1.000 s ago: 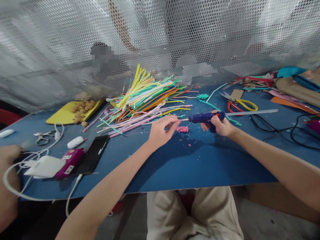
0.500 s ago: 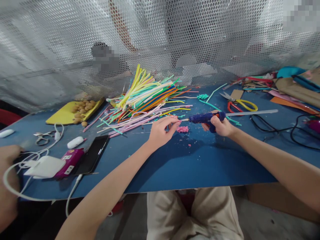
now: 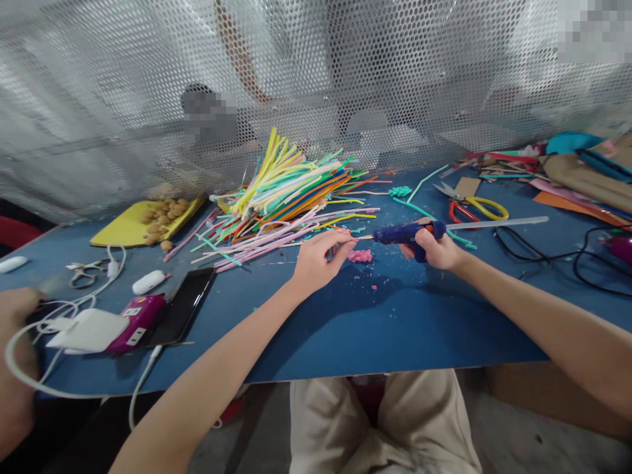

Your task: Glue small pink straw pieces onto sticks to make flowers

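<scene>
A dark blue hot glue gun is gripped in my right hand, with a long clear glue stick sticking out of its back. Its nozzle points left, right at the fingertips of my left hand. Those fingers pinch a small pink piece, mostly hidden behind them; whether the nozzle touches it I cannot tell. Just below the fingertips, a knobbly pink cluster lies on the blue table. Farther back is a similar teal cluster near some teal stems.
A heap of coloured pipe cleaners lies behind my left hand. Scissors and a black cord are to the right. On the left are a phone, a white charger with cables, and another person's arm. A perforated metal screen stands behind.
Hardly anything differs. Both hands, the glue gun and the pink piece keep their places; the other person's arm at the left edge shifts slightly.
</scene>
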Action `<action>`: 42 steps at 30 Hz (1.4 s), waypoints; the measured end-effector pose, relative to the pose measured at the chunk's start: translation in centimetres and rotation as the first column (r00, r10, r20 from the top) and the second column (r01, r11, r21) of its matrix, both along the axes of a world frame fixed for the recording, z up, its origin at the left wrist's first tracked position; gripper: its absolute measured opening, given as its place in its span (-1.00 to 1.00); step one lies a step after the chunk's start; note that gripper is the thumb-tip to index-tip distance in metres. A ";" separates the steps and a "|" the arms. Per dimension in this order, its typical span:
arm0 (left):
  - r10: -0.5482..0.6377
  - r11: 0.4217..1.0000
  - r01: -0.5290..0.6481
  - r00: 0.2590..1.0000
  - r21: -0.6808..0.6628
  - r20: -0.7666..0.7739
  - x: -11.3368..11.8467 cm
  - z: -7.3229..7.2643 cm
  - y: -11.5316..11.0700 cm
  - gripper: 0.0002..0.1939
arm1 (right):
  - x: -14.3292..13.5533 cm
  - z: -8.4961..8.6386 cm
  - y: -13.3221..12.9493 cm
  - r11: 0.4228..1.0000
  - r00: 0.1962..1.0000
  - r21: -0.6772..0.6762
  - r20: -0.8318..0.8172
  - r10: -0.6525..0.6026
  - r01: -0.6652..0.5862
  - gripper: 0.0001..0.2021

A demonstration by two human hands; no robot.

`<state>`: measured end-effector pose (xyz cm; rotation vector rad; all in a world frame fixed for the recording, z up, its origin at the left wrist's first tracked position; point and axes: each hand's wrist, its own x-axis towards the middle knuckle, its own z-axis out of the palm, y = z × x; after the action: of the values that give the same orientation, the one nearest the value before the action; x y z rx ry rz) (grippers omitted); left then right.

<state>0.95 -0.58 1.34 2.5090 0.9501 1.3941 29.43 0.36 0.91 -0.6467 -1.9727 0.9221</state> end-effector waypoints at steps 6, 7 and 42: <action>-0.047 0.999 0.046 0.998 0.026 0.029 0.0 0.2 -0.1 -0.85 | 0.1 -0.3 0.0 1.000 1.000 -0.011 0.011 0.003 -0.003 -0.34; -0.070 0.997 0.069 0.997 0.035 0.034 0.0 0.3 -0.2 -0.86 | 0.0 -0.2 0.0 1.000 1.000 -0.020 0.020 -0.024 0.024 -0.33; -0.270 0.660 0.448 0.890 -0.603 0.366 1.6 0.2 -1.2 -0.64 | -4.7 0.3 -2.2 0.991 0.986 0.133 -0.164 0.023 -0.001 -0.90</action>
<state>2.53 -1.83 1.54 1.7839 0.6757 0.9571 24.69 -1.82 1.24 -0.4683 -1.8730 0.8172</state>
